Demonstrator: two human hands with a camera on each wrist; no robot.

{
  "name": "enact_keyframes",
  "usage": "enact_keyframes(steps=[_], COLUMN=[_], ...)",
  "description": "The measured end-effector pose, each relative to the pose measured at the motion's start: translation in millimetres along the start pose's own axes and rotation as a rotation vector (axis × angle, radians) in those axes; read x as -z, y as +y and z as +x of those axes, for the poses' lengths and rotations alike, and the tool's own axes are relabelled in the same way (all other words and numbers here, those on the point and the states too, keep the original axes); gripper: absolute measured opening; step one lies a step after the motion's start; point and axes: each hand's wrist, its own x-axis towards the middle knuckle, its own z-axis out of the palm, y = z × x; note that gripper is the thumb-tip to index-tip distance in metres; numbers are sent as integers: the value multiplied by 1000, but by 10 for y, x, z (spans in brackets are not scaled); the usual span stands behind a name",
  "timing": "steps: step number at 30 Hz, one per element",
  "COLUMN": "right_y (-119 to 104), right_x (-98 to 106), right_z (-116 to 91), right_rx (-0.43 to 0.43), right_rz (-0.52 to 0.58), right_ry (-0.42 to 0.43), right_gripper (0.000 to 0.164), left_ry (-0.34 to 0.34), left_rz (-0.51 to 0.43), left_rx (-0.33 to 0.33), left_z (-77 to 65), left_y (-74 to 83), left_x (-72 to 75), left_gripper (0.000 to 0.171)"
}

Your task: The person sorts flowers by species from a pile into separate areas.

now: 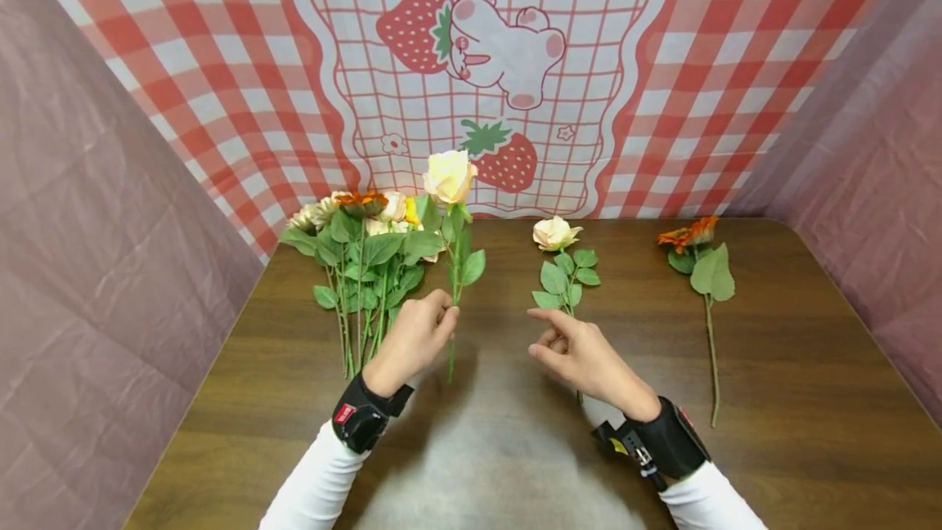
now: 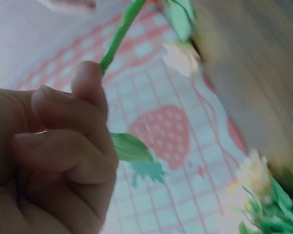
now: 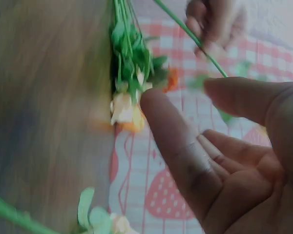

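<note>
Between its thumb and fingers my left hand (image 1: 418, 332) pinches the green stem of a cream rose (image 1: 450, 177), held upright above the table with its bloom at the top. In the left wrist view, curled fingers (image 2: 63, 146) grip that stem. My right hand (image 1: 589, 354) holds nothing; its index finger is extended and the thumb stands apart, as the right wrist view also shows. Below and beyond it, a second pale rose (image 1: 555, 233) lies on the table, part of its stem hidden by the hand.
A bunch of mixed flowers (image 1: 361, 252) lies at the left of the brown table (image 1: 508, 448). At the right lies an orange flower (image 1: 692, 234) with a long stem. A red checked cloth (image 1: 706, 64) hangs behind, and pinkish cloth (image 1: 125, 268) hangs at both sides.
</note>
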Motion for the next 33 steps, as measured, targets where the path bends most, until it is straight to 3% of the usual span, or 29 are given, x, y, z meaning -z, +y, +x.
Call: enact_keyframes(steps=[8,14,18,25,33], right_y=[-205,-255,-241,-195,-64], right_x=[-277,-398,-423,-411,-166], right_z=[-38,-47,-47,-48,-28], right_rx=[173,232,214,151,-31], right_rz=[187,257,297,426,370], right_ry=[-39,47,85,68,45], right_gripper=[67,64,57,57,62], left_ry=[-77,-120,-130,-121,-107], left_rz=[-192,-258,-274,-241,-224], left_rx=[-118,-165,-177,-164,-108], left_z=[-122,-150,-145,-130,-139], left_y=[283,365,364,347,358], left_x=[-82,-129,-171,-238,-135], left_gripper=[8,9,10,10,14])
